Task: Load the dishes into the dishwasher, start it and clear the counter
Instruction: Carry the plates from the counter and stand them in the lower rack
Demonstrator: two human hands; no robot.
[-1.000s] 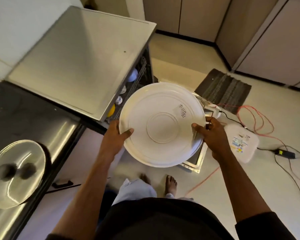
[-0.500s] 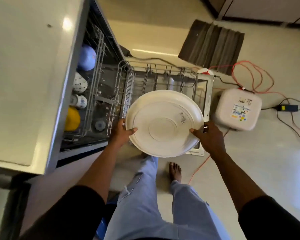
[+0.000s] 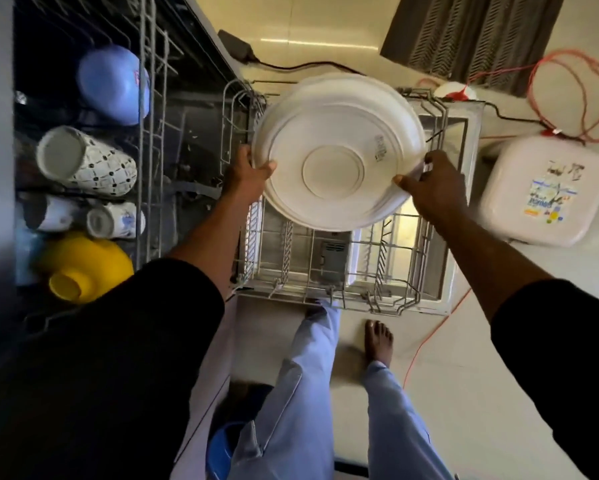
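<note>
Dim warm light, a glare streak on the floor (image 3: 311,41), wide-angle bending at edges, slight blur.

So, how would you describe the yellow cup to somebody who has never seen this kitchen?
Look at the open dishwasher's upper rack, on the left. At its near end, beside two small white mugs, lies the yellow cup, the only yellow piece there.

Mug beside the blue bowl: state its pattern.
The mug is white with a dark dotted lattice; head view.

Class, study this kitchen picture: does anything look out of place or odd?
A red cable trails loose over the floor beside the open dishwasher door, close to a bare foot: a likely trip risk. The plate carries a barcode sticker on its underside.
</note>
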